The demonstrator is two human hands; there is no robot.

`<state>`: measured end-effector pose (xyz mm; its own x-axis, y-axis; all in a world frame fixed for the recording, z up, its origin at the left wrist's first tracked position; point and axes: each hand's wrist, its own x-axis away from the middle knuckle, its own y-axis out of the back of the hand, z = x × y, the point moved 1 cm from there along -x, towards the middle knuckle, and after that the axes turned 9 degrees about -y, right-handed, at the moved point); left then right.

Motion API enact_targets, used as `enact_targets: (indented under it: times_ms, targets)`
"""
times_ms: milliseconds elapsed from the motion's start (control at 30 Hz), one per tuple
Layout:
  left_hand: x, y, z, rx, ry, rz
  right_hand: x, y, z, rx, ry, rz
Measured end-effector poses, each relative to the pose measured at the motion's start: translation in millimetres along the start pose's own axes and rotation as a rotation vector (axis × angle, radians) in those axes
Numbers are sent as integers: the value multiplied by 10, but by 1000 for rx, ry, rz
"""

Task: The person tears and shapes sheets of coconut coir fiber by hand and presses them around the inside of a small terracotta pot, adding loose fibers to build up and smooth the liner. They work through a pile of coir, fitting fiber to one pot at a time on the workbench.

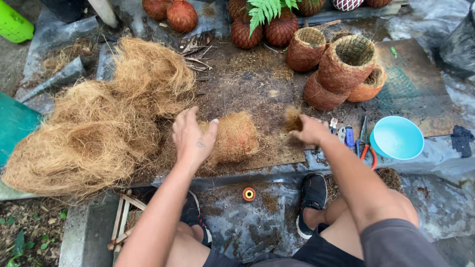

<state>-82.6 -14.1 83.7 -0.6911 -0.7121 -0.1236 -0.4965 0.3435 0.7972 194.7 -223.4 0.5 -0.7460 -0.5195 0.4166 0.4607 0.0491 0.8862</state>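
Two hands are at work in the middle of the frame. Your left hand (pixel 192 140) lies open and flat against the round fibre ball (pixel 235 137) on the board (pixel 277 155). Your right hand (pixel 308 129) pinches a small fibre tuft (pixel 293 118) just right of the ball.

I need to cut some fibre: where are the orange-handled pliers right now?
In the head view, the orange-handled pliers lie on the person's right, just past the right hand and against the left edge of the light blue bowl.
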Motion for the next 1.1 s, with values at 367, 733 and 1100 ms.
enact_targets:
  times_ms: [367, 733, 1100]
  targets:
    - [-59, 131, -191, 468, -16, -218, -345, -88, 131, 61, 22, -215]
    - [-62, 162, -279, 715, -30, -240, -34, -536, 362, 55, 8, -399]
    - [-4, -239, -322, 805, -149, -70, 203, 773, 302, -1257, 339, 229]
